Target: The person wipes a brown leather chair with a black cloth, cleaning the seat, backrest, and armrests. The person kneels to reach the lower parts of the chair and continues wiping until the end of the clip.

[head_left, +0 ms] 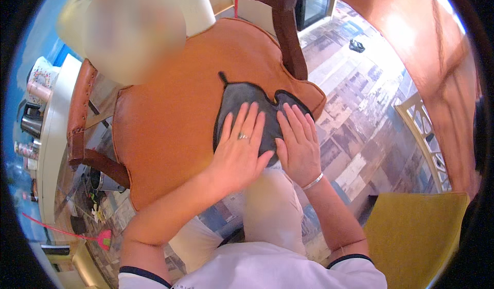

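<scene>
A dark grey fabric piece with black edging lies on the orange leather seat of a chair with wooden arms. A short black tab sticks out from its far left corner, and a notch cuts into its far edge. My left hand, with a ring on one finger, rests palm down on the left part of the fabric. On the right part lies my right hand, also palm down, with a light bracelet at its wrist. Both hands have their fingers extended and grip nothing. My palms hide the near middle of the fabric.
Wooden chair arms bound the seat. At left, a white counter bears an electric kettle and canisters. A mustard-coloured seat stands at my right. A black crumpled bag lies on the patchwork floor. A blurred patch covers the upper left.
</scene>
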A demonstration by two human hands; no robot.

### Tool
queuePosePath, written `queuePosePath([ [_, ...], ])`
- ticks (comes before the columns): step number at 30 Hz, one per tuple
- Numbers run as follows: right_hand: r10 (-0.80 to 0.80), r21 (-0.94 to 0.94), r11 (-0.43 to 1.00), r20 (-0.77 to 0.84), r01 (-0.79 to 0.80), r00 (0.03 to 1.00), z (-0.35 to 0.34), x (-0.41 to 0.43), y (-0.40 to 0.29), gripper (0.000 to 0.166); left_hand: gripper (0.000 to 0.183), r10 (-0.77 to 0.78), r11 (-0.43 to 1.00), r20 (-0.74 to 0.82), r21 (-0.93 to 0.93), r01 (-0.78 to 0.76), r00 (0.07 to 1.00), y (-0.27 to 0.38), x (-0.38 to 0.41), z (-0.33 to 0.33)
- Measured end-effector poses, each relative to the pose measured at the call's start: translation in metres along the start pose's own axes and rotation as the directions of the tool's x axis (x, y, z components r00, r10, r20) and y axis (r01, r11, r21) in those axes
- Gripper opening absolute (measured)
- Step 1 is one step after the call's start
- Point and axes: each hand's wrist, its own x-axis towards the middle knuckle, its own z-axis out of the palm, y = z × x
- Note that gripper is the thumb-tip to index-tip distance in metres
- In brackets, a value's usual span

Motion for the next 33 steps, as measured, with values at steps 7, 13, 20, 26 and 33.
queuePosePath([
  [7,0.268,0.091,0.963,-0.407,-0.253,0.873,0.027,0.003,0.059,0.047,0.069,0.182,0.981,-0.1,0.09,-0.173,0.978,0.016,0.077,0.033],
  [13,0.476,0.411,0.848,-0.317,-0.333,0.82,0.052,-0.031,0.059,0.047,0.061,0.095,0.954,-0.106,0.294,-0.06,0.99,0.055,0.07,0.057],
  [20,0.462,0.474,0.831,-0.298,-0.29,0.835,0.05,-0.031,0.03,0.058,0.064,-0.107,0.954,-0.151,0.261,0.144,0.983,0.062,0.034,0.046],
  [26,0.323,0.352,0.924,-0.505,-0.151,0.8,0.063,0.002,0.031,0.059,0.091,-0.234,0.951,-0.074,0.189,0.244,0.969,0.046,-0.005,0.01],
  [33,0.043,0.135,0.99,-0.479,0.025,0.876,0.063,0.007,0.012,0.046,0.077,-0.215,0.961,-0.111,0.153,0.231,0.97,0.031,-0.027,0.024],
])
